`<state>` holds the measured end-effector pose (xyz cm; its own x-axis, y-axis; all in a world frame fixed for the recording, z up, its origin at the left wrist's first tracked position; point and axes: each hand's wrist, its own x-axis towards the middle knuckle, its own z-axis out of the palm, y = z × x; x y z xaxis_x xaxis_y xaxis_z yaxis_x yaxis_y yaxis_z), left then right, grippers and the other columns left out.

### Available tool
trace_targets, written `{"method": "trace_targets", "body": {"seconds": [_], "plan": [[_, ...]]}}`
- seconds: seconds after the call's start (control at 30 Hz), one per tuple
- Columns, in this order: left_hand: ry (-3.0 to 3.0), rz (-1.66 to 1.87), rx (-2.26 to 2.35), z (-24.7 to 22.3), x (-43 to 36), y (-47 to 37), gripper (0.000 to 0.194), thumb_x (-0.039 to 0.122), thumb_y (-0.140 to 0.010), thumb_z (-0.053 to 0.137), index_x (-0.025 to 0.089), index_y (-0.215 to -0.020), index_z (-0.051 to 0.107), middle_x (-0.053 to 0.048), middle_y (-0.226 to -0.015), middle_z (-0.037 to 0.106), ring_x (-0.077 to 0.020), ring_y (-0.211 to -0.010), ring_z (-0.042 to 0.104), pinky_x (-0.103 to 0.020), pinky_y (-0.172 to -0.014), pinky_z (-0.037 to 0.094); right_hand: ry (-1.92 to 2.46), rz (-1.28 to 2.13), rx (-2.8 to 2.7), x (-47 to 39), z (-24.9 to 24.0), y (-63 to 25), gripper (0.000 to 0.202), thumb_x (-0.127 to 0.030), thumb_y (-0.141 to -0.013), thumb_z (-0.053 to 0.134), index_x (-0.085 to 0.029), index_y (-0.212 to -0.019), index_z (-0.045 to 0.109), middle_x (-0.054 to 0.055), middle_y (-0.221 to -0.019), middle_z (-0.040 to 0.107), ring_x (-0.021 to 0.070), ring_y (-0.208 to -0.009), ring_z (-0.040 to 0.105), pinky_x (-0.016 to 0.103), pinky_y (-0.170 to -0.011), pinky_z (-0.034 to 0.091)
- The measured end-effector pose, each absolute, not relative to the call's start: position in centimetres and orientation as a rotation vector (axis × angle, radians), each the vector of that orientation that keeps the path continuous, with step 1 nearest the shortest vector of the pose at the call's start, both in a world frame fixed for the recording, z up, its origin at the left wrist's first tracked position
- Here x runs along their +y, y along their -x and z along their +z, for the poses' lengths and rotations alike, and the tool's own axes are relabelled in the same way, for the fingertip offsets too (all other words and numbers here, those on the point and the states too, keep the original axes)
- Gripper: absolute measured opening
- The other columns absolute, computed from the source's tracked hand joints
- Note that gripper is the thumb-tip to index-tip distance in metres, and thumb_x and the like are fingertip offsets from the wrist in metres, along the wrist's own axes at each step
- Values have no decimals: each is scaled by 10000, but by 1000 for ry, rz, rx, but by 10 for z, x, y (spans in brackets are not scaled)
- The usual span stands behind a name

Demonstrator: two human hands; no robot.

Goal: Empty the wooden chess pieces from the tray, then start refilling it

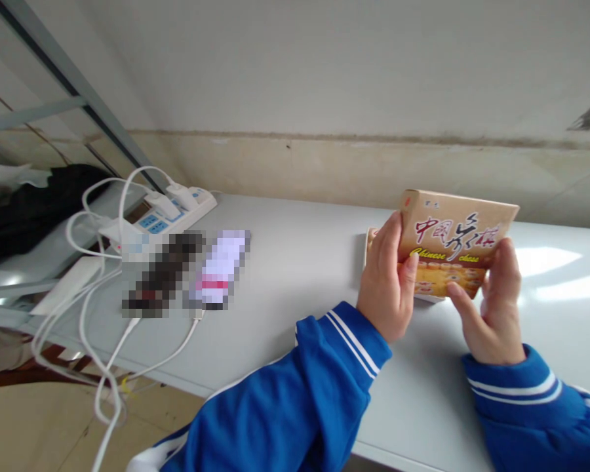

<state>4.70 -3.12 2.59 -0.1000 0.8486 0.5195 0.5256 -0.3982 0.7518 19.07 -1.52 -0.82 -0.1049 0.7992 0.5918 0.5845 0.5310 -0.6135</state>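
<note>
A tan and orange cardboard Chinese chess box (462, 229) is held tilted above the right part of the grey table, its printed front facing me. My left hand (387, 282) grips its left side, with the thumb on the front. On the right side, my right hand (496, 308) holds the lower corner, thumb pressed along the bottom edge. The fingers behind the box are mostly hidden. Behind my left hand and the box, part of another box-like thing (369, 242) shows on the table; most of it is covered.
Two blurred phones, one dark (167, 272) and one with a lit screen (221, 269), lie at the left with charging cables. A white power strip (196, 200) with several plugs stands behind them. Cables hang over the table's front edge. A metal frame (83, 101) rises at the left.
</note>
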Motion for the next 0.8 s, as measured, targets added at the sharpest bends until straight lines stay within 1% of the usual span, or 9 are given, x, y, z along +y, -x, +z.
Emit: {"method": "trace_targets", "body": {"seconds": [0.07, 0.17, 0.27, 0.3, 0.43, 0.5, 0.6, 0.67, 0.8], "plan": [[-1983, 1567, 1451, 24, -31, -46, 470, 300, -888, 165, 147, -1333, 184, -60, -1379, 306, -133, -1272, 255, -262, -1038, 263, 1099, 290, -1800, -14, -9, -192, 719, -322, -791, 471, -307, -1361, 33, 16, -1438, 70, 236, -1298, 120, 454, -1043, 215], [-2209, 1611, 1380, 20, -28, -44, 502, 287, -874, 74, 134, -1282, 324, -34, -1386, 286, -207, -1273, 234, -324, -982, 319, 1062, 261, -1829, -13, -8, -192, 741, -336, -761, 510, -336, -1353, 63, 0, -1434, 97, 254, -1296, 117, 531, -1020, 206], [-2364, 1609, 1355, 20, -24, -38, 466, 227, -875, 115, 143, -1223, 414, -31, -1391, 272, -222, -1265, 252, -320, -976, 338, 1098, 229, -1850, -15, -6, -190, 730, -345, -756, 517, -322, -1353, 97, 14, -1425, 150, 268, -1294, 119, 566, -1001, 212], [-2398, 1616, 1358, 21, -23, -35, 444, 211, -877, 141, 152, -1216, 421, -34, -1387, 282, -212, -1262, 264, -307, -983, 337, 1110, 213, -1852, -15, -5, -189, 726, -350, -755, 519, -310, -1354, 111, 21, -1422, 164, 270, -1294, 115, 567, -999, 219], [-2510, 1573, 1473, 25, -12, -19, 427, 183, -891, 144, 201, -1228, 406, -9, -1359, 336, -161, -1261, 274, -273, -1013, 301, 1141, 140, -1847, -16, -3, -187, 679, -392, -767, 500, -287, -1348, 165, 32, -1401, 222, 291, -1289, 124, 565, -977, 264], [-2537, 1496, 1580, 26, -5, -12, 428, 185, -897, 137, 230, -1234, 397, 9, -1349, 353, -148, -1264, 267, -282, -1029, 285, 1130, 95, -1867, -15, -4, -188, 645, -399, -781, 477, -292, -1343, 180, 33, -1386, 252, 304, -1280, 150, 565, -956, 294], [-2550, 1353, 1751, 23, 5, -2, 454, 155, -893, 123, 273, -1257, 365, 36, -1341, 362, -153, -1271, 246, -313, -1039, 283, 1099, 31, -1897, -13, -5, -188, 610, -360, -783, 484, -272, -1330, 228, 60, -1364, 295, 302, -1269, 196, 559, -946, 313], [-2555, 1296, 1857, 19, 12, 3, 475, 117, -881, 131, 273, -1279, 339, 28, -1349, 356, -153, -1275, 240, -314, -1041, 283, 1080, -13, -1908, -12, -5, -187, 602, -322, -771, 508, -247, -1317, 267, 87, -1346, 327, 288, -1261, 227, 545, -973, 286], [-2542, 1159, 2043, 7, 23, 10, 484, 65, -852, 205, 220, -1291, 337, -27, -1352, 360, -171, -1272, 263, -315, -1019, 312, 1080, -67, -1918, -13, -2, -186, 580, -291, -764, 523, -211, -1297, 311, 118, -1313, 370, 262, -1250, 262, 501, -1010, 246]]}}
